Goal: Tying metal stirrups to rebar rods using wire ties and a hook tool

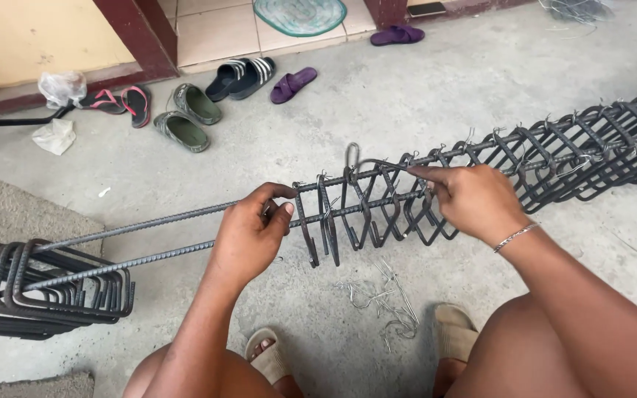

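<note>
Head view: our left hand [248, 232] pinches the rebar cage [481, 177], long axis left-right; right hand [473, 203], nearer the ties, pinches tie wire [377, 163] at the top bar.

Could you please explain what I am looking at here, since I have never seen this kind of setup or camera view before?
One picture, from a camera on the person's head, looking down at their own bare hands and knees. The left hand grips the long ribbed steel bars. The right hand pinches a thin tie wire at the square steel stirrups threaded along them, forming a cage. Loose stirrups hang at the left end. Cut wire pieces and sandals lie on the concrete floor.
</note>
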